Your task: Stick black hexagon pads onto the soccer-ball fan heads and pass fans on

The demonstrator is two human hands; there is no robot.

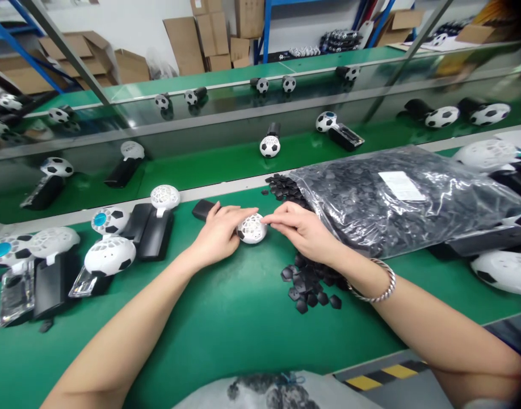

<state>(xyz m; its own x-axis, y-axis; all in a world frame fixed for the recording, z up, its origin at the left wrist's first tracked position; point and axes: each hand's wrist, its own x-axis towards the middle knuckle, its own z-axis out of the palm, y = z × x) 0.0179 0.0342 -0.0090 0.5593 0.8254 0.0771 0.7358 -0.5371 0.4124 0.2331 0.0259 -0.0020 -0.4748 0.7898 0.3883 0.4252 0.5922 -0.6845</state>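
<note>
A white football-shaped head (252, 229) of a small device lies on the green work table, with lattice openings and a few black patches. Its black handle (203, 209) sticks out to the left, beyond my left hand (220, 233). The fingers of that hand are wrapped over the ball's left side and top, gripping it. At the ball's right edge, my right hand (297, 227) pinches a small dark piece, mostly covered by the fingertips; it looks like one of the black pentagon patches (305, 281) heaped beneath and beside the right forearm.
A large clear bag (362, 199) full of black patches lies on the right. Several ball-headed devices (110, 255) are grouped at left, others (505, 271) at far right. Beyond a metal ledge, a green conveyor belt (226, 162) carries more devices. Cardboard boxes (211, 34) stand behind.
</note>
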